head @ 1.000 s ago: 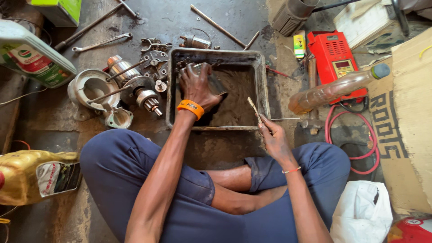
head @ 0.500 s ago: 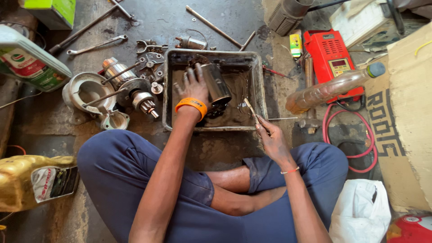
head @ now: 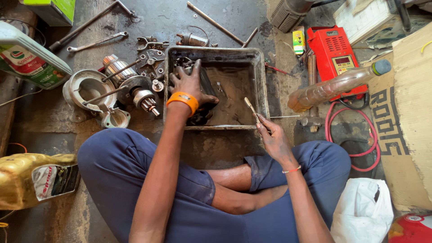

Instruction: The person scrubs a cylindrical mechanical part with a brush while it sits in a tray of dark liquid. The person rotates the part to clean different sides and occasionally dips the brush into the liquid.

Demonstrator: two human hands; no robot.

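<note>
currently i log the left hand (head: 191,83) inside the metal wash tray (head: 263,85), fingers curled over a dark cylindrical housing (head: 204,85) that lies half sunk in murky fluid at the tray's 9 o'clock side. the right hand (head: 272,139) rests at the tray's 5 o'clock corner, thumb and fingers pinching a thin brush (head: 251,108) whose tip points to 11 o'clock above the fluid. 1 dismantled starter motor (head: 135,92) lies just beside the tray at 9 o'clock; 1 red tester (head: 335,56) sits at 2 o'clock.
</note>
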